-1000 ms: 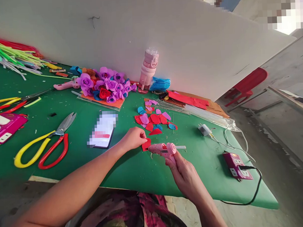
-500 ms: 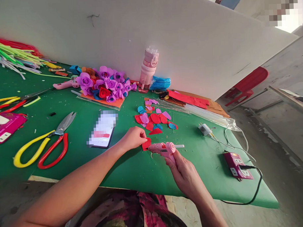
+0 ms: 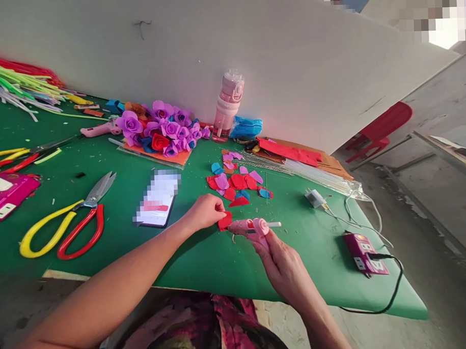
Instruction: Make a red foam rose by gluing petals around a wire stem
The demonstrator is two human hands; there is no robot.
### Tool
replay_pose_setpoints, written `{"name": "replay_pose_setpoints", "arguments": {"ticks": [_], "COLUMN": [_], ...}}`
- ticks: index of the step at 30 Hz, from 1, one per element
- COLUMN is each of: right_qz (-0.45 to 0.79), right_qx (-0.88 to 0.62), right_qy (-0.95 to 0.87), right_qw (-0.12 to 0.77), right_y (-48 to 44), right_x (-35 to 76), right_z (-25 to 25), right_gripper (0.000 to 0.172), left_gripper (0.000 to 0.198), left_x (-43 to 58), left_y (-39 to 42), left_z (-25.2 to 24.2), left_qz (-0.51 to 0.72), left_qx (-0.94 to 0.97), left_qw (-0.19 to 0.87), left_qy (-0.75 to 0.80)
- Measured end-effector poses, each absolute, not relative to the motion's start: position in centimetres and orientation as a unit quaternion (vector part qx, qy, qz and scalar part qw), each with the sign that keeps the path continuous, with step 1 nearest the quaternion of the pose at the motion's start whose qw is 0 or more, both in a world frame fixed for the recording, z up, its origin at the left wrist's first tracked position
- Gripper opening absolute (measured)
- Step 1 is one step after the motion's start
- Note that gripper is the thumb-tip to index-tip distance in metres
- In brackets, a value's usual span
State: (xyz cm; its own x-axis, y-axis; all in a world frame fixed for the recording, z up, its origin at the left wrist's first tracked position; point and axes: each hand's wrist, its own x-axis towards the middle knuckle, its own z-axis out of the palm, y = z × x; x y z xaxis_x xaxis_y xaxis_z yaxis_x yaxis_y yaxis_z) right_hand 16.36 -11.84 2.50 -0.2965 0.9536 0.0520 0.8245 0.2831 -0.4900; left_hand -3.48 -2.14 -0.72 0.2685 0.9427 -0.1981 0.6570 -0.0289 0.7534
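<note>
Between the fingertips of my left hand [image 3: 207,213] is a small red petal [image 3: 225,221], held low over the green table. My right hand [image 3: 279,257] is wrapped round the handle of a pink hot glue gun [image 3: 250,228]. The gun's nozzle meets the edge of the red petal, and a white glue stick [image 3: 275,224] sticks out of its back end. Just beyond my hands lie loose cut petals [image 3: 239,182] in red, purple, blue and brown. A phone [image 3: 157,200] lies to the left of my left hand.
Scissors [image 3: 91,200] with yellow and red handles lie at left. Finished purple flowers [image 3: 170,130] are heaped behind the phone, near a pink water bottle [image 3: 227,107]. A magenta power box [image 3: 363,254] with cables sits at right on the green table [image 3: 206,269].
Both hands stay almost where they were, with the nozzle still at the petal. The glue stick juts out slightly less from the back of the gun.
</note>
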Motion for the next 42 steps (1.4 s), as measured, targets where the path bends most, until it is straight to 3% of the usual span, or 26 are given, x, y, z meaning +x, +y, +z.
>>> {"name": "replay_pose_setpoints", "arguments": {"ticks": [26,31,42], "right_qz": [0.146,0.175,0.206], "right_qx": [-0.609,-0.608,-0.582], "right_qy": [-0.76,-0.745,-0.76], "right_qw": [0.172,0.211,0.202], "right_y": [-12.0,-12.1,-12.2], "right_x": [17.2,17.5,16.3], "right_z": [2.6,2.6,2.3], "right_gripper": [0.037,0.037,0.036], "left_gripper": [0.01,0.011,0.011], "left_x": [-3.5,-3.5,-3.5], "left_y": [-2.0,-1.9,-1.9], "left_z": [-1.1,-1.2,-0.9], "left_qz": [0.189,0.183,0.171], "left_qx": [0.696,0.696,0.696], "left_qw": [0.387,0.388,0.393], "left_qy": [0.575,0.575,0.576]}}
